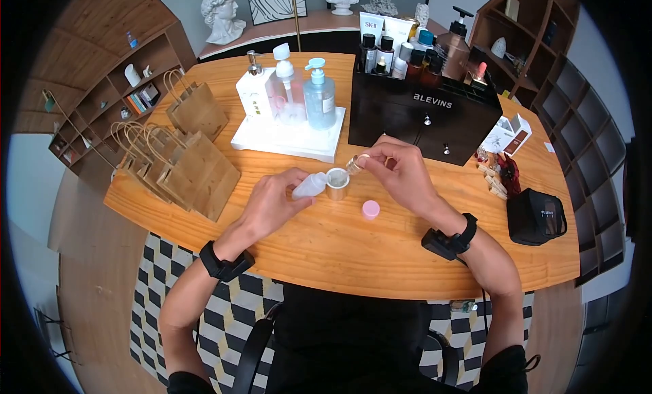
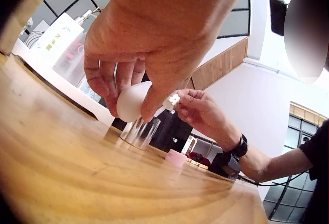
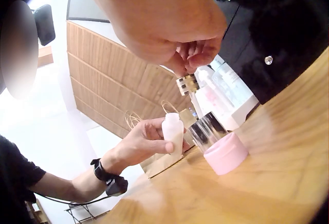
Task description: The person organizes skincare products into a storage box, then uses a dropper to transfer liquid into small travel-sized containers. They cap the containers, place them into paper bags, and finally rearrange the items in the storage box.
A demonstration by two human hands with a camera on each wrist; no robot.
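My left hand (image 1: 268,202) grips a small translucent white bottle (image 1: 311,185) between thumb and fingers. In the head view the bottle tilts with its neck right at the rim of a clear cylindrical jar (image 3: 207,131) on the table. My right hand (image 1: 406,176) pinches a small gold-ringed cap (image 3: 187,84) by its top, beside the jar. A thin pale stem hangs below this cap in the right wrist view. Nearer me and a little right of the jar, a pink round lid (image 1: 370,209) lies on the table.
A white tray (image 1: 285,147) with pump bottles stands behind the jar. Right of it is a black cosmetics organizer (image 1: 407,109) full of bottles. Brown paper bags (image 1: 204,180) stand at left. A black case (image 1: 533,217) and small wooden pieces (image 1: 494,183) lie at right.
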